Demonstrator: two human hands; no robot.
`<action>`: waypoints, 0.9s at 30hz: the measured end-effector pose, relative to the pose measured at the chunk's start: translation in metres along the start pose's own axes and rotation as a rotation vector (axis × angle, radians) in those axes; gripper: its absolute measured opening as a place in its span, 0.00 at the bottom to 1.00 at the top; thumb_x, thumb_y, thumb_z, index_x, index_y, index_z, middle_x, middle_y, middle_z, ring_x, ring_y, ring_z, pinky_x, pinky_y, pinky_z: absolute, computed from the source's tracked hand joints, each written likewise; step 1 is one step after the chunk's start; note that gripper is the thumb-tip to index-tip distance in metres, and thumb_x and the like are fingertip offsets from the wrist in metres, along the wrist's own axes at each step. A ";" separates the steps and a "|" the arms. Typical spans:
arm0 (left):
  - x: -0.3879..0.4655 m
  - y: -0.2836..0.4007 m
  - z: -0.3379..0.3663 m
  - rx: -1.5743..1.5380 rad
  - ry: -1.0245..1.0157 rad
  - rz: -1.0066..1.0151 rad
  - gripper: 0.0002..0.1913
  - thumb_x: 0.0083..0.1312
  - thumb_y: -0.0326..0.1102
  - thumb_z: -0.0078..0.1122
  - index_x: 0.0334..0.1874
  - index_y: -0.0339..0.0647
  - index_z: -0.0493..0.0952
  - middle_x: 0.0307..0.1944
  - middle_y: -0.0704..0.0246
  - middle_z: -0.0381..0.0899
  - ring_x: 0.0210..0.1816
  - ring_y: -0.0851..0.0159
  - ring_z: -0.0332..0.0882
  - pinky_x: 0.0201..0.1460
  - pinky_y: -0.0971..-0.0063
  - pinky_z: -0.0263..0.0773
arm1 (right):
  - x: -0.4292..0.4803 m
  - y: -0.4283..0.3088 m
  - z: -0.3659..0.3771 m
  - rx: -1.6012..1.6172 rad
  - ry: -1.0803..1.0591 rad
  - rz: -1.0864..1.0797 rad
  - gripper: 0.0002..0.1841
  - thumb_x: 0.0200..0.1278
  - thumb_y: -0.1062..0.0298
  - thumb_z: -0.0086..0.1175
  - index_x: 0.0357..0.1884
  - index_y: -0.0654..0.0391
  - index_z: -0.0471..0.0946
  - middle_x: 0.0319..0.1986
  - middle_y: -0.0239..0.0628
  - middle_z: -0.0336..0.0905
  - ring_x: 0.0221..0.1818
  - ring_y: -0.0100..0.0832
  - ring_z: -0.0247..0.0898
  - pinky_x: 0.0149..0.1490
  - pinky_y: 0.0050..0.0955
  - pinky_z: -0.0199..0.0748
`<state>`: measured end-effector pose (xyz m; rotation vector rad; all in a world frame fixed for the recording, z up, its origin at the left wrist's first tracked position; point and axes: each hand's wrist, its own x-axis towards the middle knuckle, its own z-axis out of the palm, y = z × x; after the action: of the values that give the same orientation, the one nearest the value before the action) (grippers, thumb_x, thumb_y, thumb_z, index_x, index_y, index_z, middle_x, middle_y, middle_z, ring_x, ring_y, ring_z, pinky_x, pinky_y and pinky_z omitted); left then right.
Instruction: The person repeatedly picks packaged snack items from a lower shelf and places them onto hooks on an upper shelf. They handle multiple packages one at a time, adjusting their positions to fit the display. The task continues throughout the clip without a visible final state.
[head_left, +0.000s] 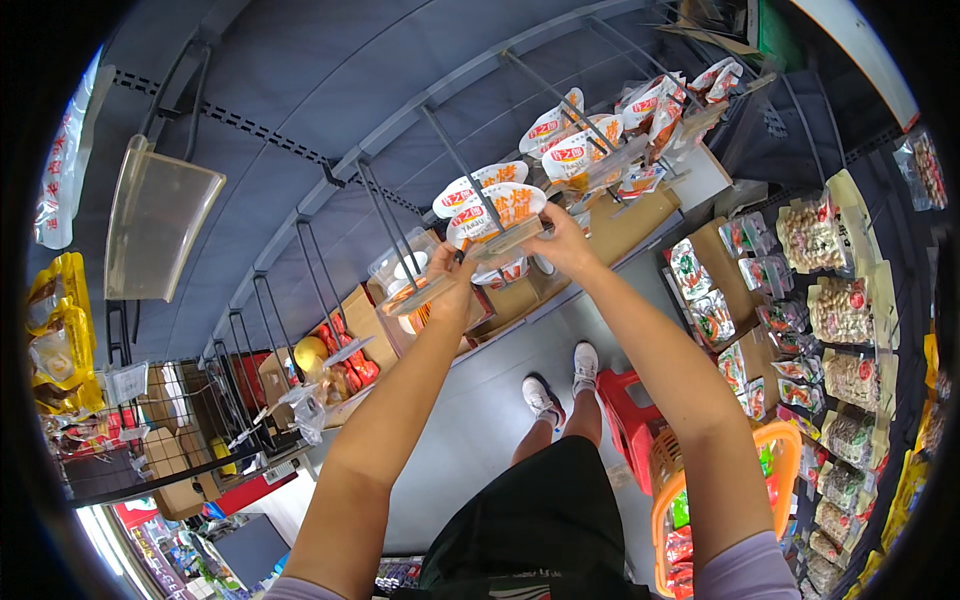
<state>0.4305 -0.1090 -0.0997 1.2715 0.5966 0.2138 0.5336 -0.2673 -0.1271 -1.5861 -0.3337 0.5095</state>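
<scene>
A white snack packet (496, 214) with orange and red print hangs at a metal display hook (461, 154), in front of a similar packet (480, 180). My right hand (564, 241) pinches its right edge, beside a clear plastic label holder (504, 241) at the hook's front end. My left hand (452, 289) has its fingers and thumb at the packet's lower left edge. A second clear label holder (420, 296) lies across that hand's left side. The packet's lower part is mostly hidden behind the holder and my fingers.
More packets (581, 154) hang to the right, and bare hooks (315, 259) line the rack to the left. Cardboard boxes (637, 225) stand below. On the floor are a red plastic stool (626, 420) and an orange basket (787, 457) by my right arm. Bagged goods (844, 311) hang at right.
</scene>
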 end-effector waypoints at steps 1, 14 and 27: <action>-0.003 0.000 0.001 -0.010 -0.029 0.037 0.17 0.57 0.25 0.58 0.48 0.41 0.68 0.45 0.70 0.73 0.44 0.71 0.70 0.50 0.78 0.64 | -0.004 -0.001 0.001 0.073 -0.036 0.036 0.29 0.45 0.68 0.64 0.52 0.62 0.68 0.47 0.40 0.72 0.50 0.30 0.68 0.54 0.28 0.66; -0.084 0.030 0.016 0.134 -0.156 -0.183 0.13 0.59 0.38 0.61 0.42 0.40 0.75 0.32 0.76 0.77 0.30 0.78 0.72 0.28 0.84 0.66 | -0.105 -0.052 0.005 0.625 -0.043 0.326 0.17 0.59 0.70 0.55 0.49 0.60 0.68 0.43 0.32 0.73 0.44 0.23 0.69 0.48 0.22 0.70; -0.176 0.133 0.014 -0.144 -0.296 -0.154 0.16 0.61 0.34 0.58 0.51 0.40 0.72 0.44 0.71 0.77 0.43 0.74 0.73 0.43 0.80 0.69 | -0.184 -0.185 0.018 0.569 -0.019 0.255 0.16 0.55 0.70 0.59 0.46 0.61 0.72 0.41 0.36 0.76 0.42 0.24 0.72 0.50 0.25 0.68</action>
<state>0.3144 -0.1638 0.0802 1.0871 0.4144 -0.0590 0.3837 -0.3295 0.0781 -1.0720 0.0093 0.7412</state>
